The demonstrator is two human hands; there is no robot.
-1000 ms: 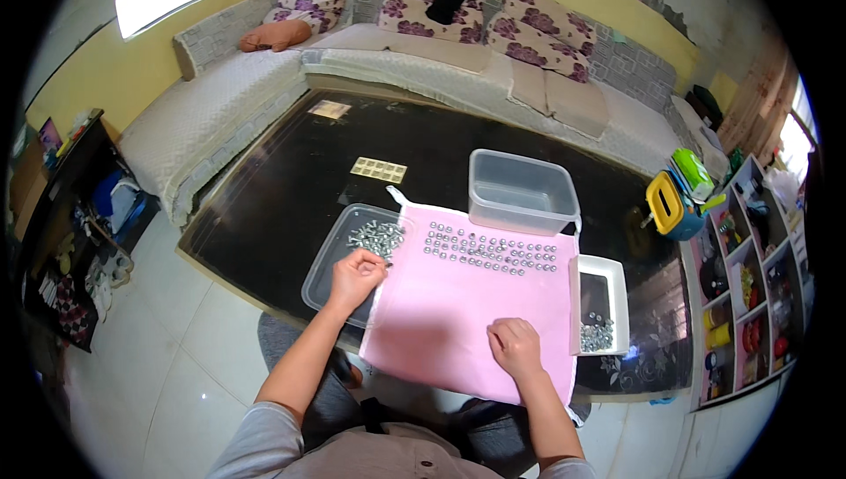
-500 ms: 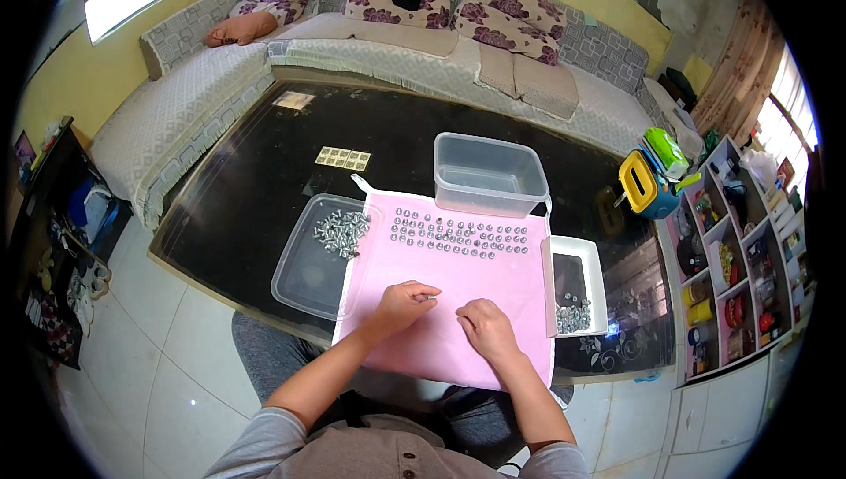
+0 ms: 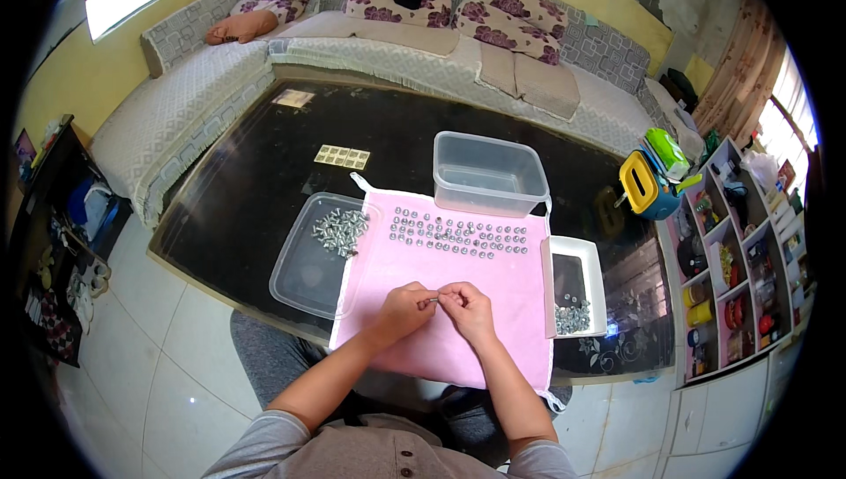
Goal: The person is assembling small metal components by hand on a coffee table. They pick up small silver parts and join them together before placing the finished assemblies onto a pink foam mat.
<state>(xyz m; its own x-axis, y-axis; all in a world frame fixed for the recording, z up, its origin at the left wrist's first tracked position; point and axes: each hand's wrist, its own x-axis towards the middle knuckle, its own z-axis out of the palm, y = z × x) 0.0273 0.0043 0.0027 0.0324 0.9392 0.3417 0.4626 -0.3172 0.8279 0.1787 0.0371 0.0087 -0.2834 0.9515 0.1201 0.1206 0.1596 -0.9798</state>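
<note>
Over the pink cloth (image 3: 493, 338), my left hand (image 3: 407, 310) pinches a small silver bolt (image 3: 433, 300). The fingertips of my right hand (image 3: 467, 310) are closed at the bolt's other end; anything small between them is hidden. Beyond my hands, several silver bolts (image 3: 458, 237) stand in rows on the cloth. To the left, a heap of loose bolts (image 3: 339, 230) lies on a clear plastic lid (image 3: 300, 281). At the right, small metal nuts or washers (image 3: 573, 317) lie at the near end of a white tray (image 3: 597, 281).
A clear plastic tub (image 3: 489, 201) stands behind the rows on the dark glossy table (image 3: 238, 188). A printed card (image 3: 342, 157) lies further left. A yellow and blue container (image 3: 648, 184) sits at the right corner, beside a shelf unit (image 3: 731, 250). A sofa (image 3: 379, 56) runs along the back.
My right hand has moved left and up to meet my left hand at the bolt; before, the two were apart. The rows and the heap look the same.
</note>
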